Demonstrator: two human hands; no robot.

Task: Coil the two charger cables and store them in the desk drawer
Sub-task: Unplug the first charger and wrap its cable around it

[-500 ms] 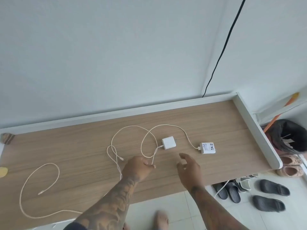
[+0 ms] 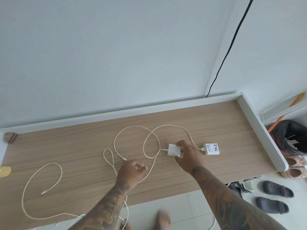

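Charger cables: two on the wooden desk [image 2: 216, 117], both uncoiled. First cable [image 2: 150, 131] runs from the plain white adapter [image 2: 173, 149] mid-desk, looping toward the back rail and out to a free plug end near the left hand. Second cable [image 2: 186, 130] arcs from the labelled adapter [image 2: 211, 149], further right, crosses the first and drops toward the front edge. A third loose cable run [image 2: 33, 176] loops on the left part of the desk; can't tell from here which charger it belongs to, since it goes off the front edge under the left arm.

Right hand [image 2: 186, 156]: thumb and fingers curled around the plain white adapter, gripping it on the desk surface.

Left hand [image 2: 131, 170]: fingers curled into a loose fist just behind the front edge, with cable passing at the fingertips; looks pinched, but the contact is hidden by the knuckles.

Edges: raised white lip along the back and the right end of the desk; front edge is flush. Bare wood between the adapters and the back rail, and right of the labelled adapter up to the end lip.

Floor right of the desk: dark sandals [image 2: 275, 191]. Black wire [image 2: 232, 39] runs down the wall corner.
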